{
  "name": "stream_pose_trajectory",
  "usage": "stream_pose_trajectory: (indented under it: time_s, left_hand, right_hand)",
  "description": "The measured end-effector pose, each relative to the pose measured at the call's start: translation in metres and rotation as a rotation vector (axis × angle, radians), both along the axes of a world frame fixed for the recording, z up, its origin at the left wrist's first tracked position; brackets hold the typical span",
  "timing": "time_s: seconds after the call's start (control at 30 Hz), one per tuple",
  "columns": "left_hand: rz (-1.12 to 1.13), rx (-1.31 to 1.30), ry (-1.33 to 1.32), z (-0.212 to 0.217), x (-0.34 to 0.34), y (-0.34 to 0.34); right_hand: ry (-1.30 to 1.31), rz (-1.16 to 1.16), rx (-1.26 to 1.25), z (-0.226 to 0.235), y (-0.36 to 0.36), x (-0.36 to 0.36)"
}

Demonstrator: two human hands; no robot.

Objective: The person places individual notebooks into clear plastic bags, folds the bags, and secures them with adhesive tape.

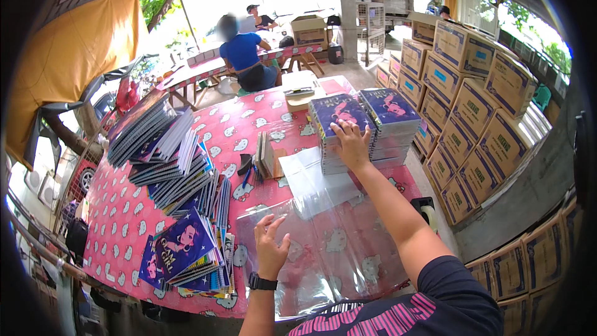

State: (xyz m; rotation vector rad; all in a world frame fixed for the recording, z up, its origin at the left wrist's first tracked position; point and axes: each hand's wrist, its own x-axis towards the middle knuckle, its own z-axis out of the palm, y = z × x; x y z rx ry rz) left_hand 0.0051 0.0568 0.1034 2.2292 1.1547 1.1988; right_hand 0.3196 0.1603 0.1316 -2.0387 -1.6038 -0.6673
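Observation:
My right hand (350, 144) reaches forward and rests flat on top of the left one of two stacks of purple-covered notebooks (340, 112) at the table's far right. My left hand (271, 246), with a black watch on the wrist, lies with fingers spread on a clear plastic sheet (329, 242) spread over the near table edge. A second stack of purple notebooks (390, 107) stands right beside the first.
The table has a red patterned cloth (124, 211). Fanned piles of spiral notebooks (168, 149) and purple notebooks (186, 249) lie on the left. Stacked cardboard boxes (472, 106) line the right. A tape dispenser (426, 208) sits at the table's right edge. A person in blue (245, 56) sits beyond.

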Motion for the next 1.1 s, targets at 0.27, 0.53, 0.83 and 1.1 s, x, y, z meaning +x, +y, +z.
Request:
stream_pose_trajectory:
  time_s: [0.27, 0.53, 0.83, 1.1]
  left_hand:
    - [0.075, 0.115, -0.119, 0.024, -0.063, -0.047]
    - [0.963, 0.153, -0.304, 0.035, -0.261, -0.045]
    - [0.756, 0.26, 0.427, -0.004, -0.184, -0.05]
    - [0.551, 0.533, 0.333, 0.022, -0.17, -0.047]
  right_hand:
    - [-0.028, -0.011, 0.042, 0.003, 0.015, -0.028]
    - [1.802, 0.9, -0.985, -0.041, -0.056, -0.285]
    - [1.89, 0.693, -0.934, -0.043, -0.032, -0.356]
    - [2.333, 0.829, -0.84, 0.007, -0.125, -0.302]
